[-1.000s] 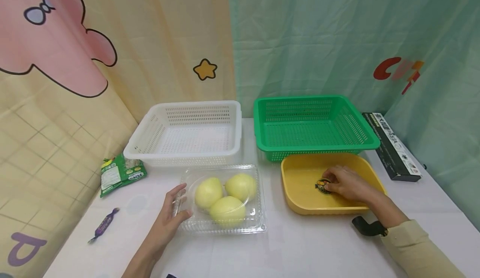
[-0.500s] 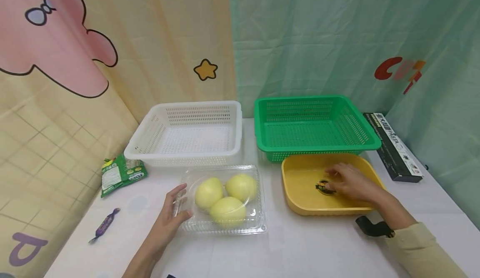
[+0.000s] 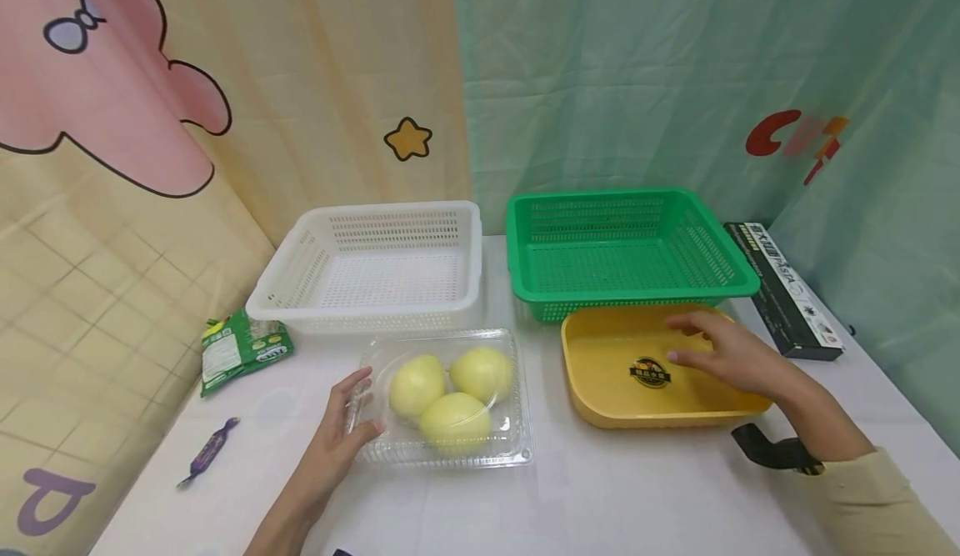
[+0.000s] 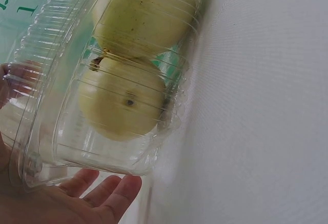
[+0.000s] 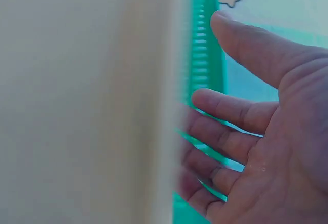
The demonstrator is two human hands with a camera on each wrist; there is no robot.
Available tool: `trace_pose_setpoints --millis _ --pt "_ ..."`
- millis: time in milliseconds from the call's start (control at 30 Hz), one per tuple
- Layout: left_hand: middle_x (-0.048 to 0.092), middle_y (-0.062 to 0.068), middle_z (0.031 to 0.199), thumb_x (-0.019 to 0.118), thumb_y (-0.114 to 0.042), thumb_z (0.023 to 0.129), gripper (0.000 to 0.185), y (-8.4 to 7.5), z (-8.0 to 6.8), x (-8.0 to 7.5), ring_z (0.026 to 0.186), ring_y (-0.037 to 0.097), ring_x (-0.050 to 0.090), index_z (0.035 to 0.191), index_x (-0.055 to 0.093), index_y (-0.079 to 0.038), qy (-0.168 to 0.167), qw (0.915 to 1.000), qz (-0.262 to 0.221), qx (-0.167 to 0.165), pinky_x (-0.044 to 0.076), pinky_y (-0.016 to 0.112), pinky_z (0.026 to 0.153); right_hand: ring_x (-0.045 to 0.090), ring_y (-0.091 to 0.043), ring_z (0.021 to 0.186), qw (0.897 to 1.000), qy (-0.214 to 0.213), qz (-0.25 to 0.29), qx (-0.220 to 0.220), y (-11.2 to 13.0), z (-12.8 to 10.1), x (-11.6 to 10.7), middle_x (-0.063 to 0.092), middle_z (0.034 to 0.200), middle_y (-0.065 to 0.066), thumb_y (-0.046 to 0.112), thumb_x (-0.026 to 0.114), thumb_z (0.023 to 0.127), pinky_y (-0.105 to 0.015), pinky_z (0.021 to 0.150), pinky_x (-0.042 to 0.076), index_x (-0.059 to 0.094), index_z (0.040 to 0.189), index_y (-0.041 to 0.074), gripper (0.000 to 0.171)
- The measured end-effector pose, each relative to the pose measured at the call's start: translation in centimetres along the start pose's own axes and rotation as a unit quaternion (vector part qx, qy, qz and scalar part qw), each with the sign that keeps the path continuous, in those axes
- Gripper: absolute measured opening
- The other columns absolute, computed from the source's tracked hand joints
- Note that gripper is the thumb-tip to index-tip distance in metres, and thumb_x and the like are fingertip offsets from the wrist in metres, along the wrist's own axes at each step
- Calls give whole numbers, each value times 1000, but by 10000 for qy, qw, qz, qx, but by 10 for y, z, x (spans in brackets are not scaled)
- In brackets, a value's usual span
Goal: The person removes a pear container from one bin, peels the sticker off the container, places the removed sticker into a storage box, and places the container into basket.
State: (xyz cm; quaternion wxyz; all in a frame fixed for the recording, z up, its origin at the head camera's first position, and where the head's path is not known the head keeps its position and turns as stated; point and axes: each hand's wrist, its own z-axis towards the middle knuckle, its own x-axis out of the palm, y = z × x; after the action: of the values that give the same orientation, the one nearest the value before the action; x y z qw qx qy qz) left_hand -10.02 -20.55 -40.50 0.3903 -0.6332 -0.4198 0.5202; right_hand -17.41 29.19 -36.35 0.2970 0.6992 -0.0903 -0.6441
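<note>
Right, the table [image 3: 585,498] wears a white cloth, with a faint greyish round patch left of the clear box [image 3: 506,448]. That box sits flat on it, three pale yellow-green fruits [image 3: 454,418] visible through the plastic.

Left hand [image 3: 335,435] is at the box's left edge, fingers nearly straight, resting against the plastic. Right hand [image 3: 731,356] is right of the box, over the yellow tray [image 3: 652,419], thumb and fingers loosely spread; can't tell if it touches the tray. Tray stands near the box, round dark label [image 3: 649,373] on its floor.

Rest of the surface, all relative to the box: white basket [image 3: 367,321] behind; green basket [image 3: 637,296] behind-right; long black carton [image 3: 787,298] far right, lying flat at an angle near the curtain; green snack bag [image 3: 243,348] left and slightly back; purple wrapped candy [image 3: 208,453] well left.

Room: fabric hangs behind and on both sides. Cream curtain [image 3: 330,81] behind-left of the box, with a pink cartoon figure [image 3: 127,97], a yellow star [image 3: 408,139] and, lower left, a grid pattern. Green curtain [image 3: 600,81] behind-right, creased, with red and orange marks [image 3: 795,139].
</note>
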Motion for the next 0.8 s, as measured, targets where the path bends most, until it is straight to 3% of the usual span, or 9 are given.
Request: trace_pose_setpoints --millis 300,667,800 --pt "15 13 156 54 -19 92 67 -1 0 0 143 41 15 146 19 -35 2 10000 -33 17 17 70 108 46 -40 116 9996 -224 63 164 0 -5 -21 53 130 -22 39 59 91 -63 93 38 47 133 1 58" --pt "9 14 159 54 -17 91 68 1 0 0 146 42 8 146 18 -33 15 9999 -135 -33 6 70 110 46 -40 112 9962 -819 120 258 -6 -2 -35 50 130 -23 36 58 92 -52 81 48 46 133 2 54" --pt "8 14 159 55 -17 91 69 1 0 0 145 42 11 146 18 -33 14 9999 -152 -8 8 68 111 44 -42 113 9942 -1021 204 283 -9 0 -38 46 133 -25 34 58 93 -57 82 46 46 133 1 54"
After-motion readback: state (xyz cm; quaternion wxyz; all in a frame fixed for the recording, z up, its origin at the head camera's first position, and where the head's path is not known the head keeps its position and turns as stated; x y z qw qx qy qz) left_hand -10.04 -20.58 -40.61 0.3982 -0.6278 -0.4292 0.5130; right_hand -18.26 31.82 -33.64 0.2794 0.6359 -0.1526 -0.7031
